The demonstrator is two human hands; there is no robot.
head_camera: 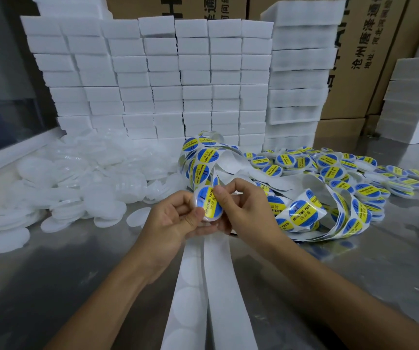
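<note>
My left hand (pixel 170 221) grips a round white lid (pixel 207 207) at the centre of the steel table. A blue and yellow round sticker lies on the lid's face, and the thumb of my right hand (pixel 243 210) presses on it at the upper right. A strip of the same stickers (pixel 201 160) curls up just behind my hands and loops to the right. Two bands of bare white backing paper (pixel 203 286) trail from under my hands toward me.
A heap of plain white lids (pixel 77 183) lies at the left. Lids bearing stickers (pixel 342 170) are piled at the right. White foam blocks (pixel 168 79) are stacked along the back, with cardboard cartons (pixel 370 59) behind. The steel table (pixel 52 286) shows bare at the near left.
</note>
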